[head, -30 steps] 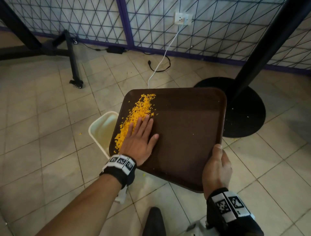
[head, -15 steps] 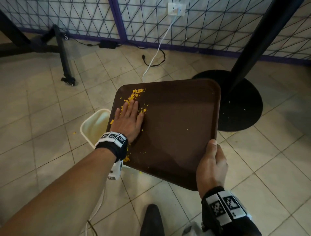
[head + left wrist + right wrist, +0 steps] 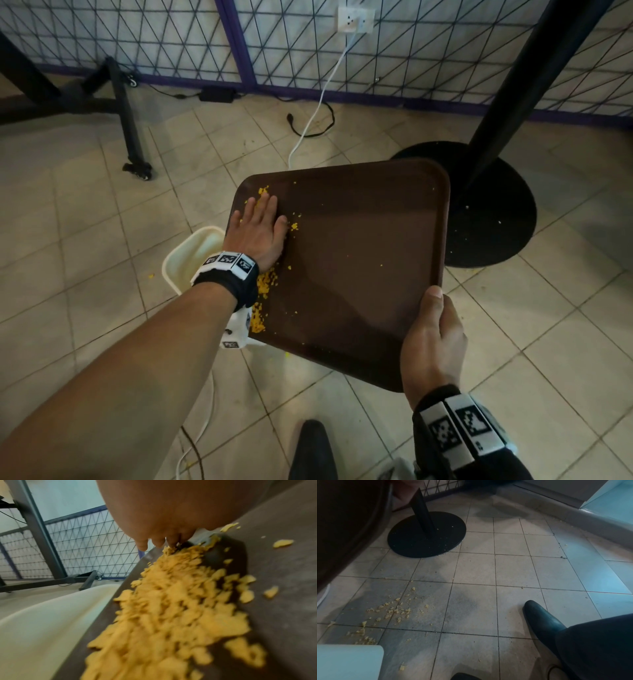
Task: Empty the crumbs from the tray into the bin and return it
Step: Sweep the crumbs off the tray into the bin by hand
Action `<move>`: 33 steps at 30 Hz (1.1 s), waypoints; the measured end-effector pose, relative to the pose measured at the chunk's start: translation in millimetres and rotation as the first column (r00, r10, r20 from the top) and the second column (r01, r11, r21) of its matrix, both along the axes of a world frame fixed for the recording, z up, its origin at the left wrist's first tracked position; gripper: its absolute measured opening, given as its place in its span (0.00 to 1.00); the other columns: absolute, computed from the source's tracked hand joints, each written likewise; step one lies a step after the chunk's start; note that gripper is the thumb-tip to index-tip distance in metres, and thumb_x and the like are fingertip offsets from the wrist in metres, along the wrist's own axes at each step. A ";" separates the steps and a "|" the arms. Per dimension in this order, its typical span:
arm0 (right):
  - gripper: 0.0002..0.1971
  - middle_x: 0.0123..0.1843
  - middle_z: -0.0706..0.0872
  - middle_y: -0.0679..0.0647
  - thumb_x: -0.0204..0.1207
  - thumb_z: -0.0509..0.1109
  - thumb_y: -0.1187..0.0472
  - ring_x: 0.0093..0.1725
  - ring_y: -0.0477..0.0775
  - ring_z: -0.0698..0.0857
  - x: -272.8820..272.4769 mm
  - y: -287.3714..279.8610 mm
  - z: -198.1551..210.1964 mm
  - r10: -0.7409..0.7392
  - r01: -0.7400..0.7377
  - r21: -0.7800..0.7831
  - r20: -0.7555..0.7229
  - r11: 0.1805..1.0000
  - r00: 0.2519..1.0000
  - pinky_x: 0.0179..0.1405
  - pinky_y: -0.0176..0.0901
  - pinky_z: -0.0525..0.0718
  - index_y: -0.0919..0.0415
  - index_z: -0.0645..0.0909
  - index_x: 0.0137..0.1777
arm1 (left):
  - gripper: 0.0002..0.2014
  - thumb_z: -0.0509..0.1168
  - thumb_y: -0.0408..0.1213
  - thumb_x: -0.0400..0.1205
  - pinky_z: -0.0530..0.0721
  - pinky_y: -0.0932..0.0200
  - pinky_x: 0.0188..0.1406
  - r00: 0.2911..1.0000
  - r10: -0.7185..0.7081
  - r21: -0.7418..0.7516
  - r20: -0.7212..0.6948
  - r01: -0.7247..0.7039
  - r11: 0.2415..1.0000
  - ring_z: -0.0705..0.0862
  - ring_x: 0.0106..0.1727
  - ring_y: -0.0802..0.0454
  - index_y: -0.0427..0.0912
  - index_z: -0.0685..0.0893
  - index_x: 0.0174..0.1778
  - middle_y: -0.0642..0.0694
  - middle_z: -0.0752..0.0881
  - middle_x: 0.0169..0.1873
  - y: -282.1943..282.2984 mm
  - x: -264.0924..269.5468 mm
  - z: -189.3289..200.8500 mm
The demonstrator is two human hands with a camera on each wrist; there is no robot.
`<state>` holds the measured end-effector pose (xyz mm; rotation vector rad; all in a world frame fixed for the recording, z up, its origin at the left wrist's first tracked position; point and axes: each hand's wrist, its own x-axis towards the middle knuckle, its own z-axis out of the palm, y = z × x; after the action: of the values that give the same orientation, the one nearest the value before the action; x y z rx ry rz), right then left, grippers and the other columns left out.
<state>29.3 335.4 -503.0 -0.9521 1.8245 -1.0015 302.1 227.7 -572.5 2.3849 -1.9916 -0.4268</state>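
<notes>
Above the tiled floor, head view: a brown tray [image 3: 359,267] is held tilted, its left edge over a cream bin [image 3: 186,255].
Left hand, head view: the left hand [image 3: 258,229] lies flat on the tray near that left edge, fingers straight and together, gripping nothing.
Crumbs, head view: yellow crumbs [image 3: 262,291] sit in a strip along the tray's left edge below the wrist, with a few more by the fingertips [image 3: 265,202].
Right hand, head view: the right hand [image 3: 433,339] grasps the tray's near right corner, thumb on top.
Surroundings, head view: a black pedestal base [image 3: 489,212] stands just beyond the tray; a white cable [image 3: 318,102] runs down from a wall socket [image 3: 354,19].
Left wrist view: blurred crumbs [image 3: 171,608] are heaped against the tray rim [image 3: 123,588], the bin wall [image 3: 51,622] directly beside it.
Right wrist view: the tray's dark underside [image 3: 346,527] fills the upper left; spilled crumbs [image 3: 392,609] dot the floor [image 3: 505,574] near a black shoe [image 3: 541,618].
</notes>
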 end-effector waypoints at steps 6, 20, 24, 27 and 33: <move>0.18 0.41 0.80 0.43 0.86 0.46 0.43 0.42 0.44 0.79 1.9 0.5 0.6 0.006 -0.006 0.000 -0.008 1.000 1.000 0.44 0.49 0.76 0.44 0.74 0.43 | 0.32 0.34 0.57 0.88 0.47 0.44 0.85 0.999 0.033 -0.072 -0.007 -0.033 0.997 0.45 0.87 0.48 0.47 0.50 0.88 0.49 0.49 0.87 -5.3 8.1 8.4; 0.16 0.41 0.79 0.41 0.87 0.46 0.45 0.41 0.41 0.77 0.6 0.6 1.5 -0.002 0.002 0.020 0.001 1.000 1.000 0.37 0.41 0.72 0.44 0.74 0.45 | 0.33 0.36 0.59 0.89 0.65 0.41 0.78 0.999 0.040 0.004 -0.009 -0.040 0.999 0.66 0.81 0.40 0.44 0.60 0.85 0.40 0.63 0.84 26.0 50.0 4.0; 0.16 0.41 0.79 0.40 0.87 0.46 0.46 0.41 0.40 0.78 0.1 -0.6 0.5 -0.006 0.006 0.007 -0.015 1.000 1.000 0.37 0.40 0.72 0.46 0.75 0.47 | 0.33 0.38 0.60 0.89 0.58 0.44 0.82 0.999 0.033 -0.043 -0.040 -0.034 0.998 0.57 0.85 0.45 0.47 0.54 0.87 0.47 0.52 0.87 -5.5 47.9 11.2; 0.15 0.41 0.78 0.39 0.87 0.46 0.46 0.41 0.39 0.77 0.7 -1.0 0.7 -0.010 0.010 0.014 -0.014 1.000 1.000 0.38 0.41 0.71 0.44 0.74 0.47 | 0.33 0.37 0.60 0.89 0.54 0.44 0.83 0.997 0.065 0.037 -0.031 -0.064 0.997 0.56 0.86 0.43 0.47 0.50 0.88 0.47 0.48 0.88 -21.5 43.4 11.3; 0.17 0.42 0.81 0.41 0.86 0.46 0.44 0.43 0.41 0.79 1.8 -0.3 0.9 -0.009 0.009 0.004 -0.023 1.000 1.000 0.38 0.44 0.73 0.46 0.76 0.50 | 0.39 0.31 0.67 0.85 0.53 0.43 0.84 0.995 0.087 0.126 -0.055 -0.079 0.989 0.57 0.86 0.43 0.47 0.48 0.88 0.46 0.49 0.87 23.5 40.6 1.4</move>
<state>31.1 335.1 -502.1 -0.9571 1.8514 -0.9953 342.7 251.3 -571.1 2.4832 -1.8863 -0.6289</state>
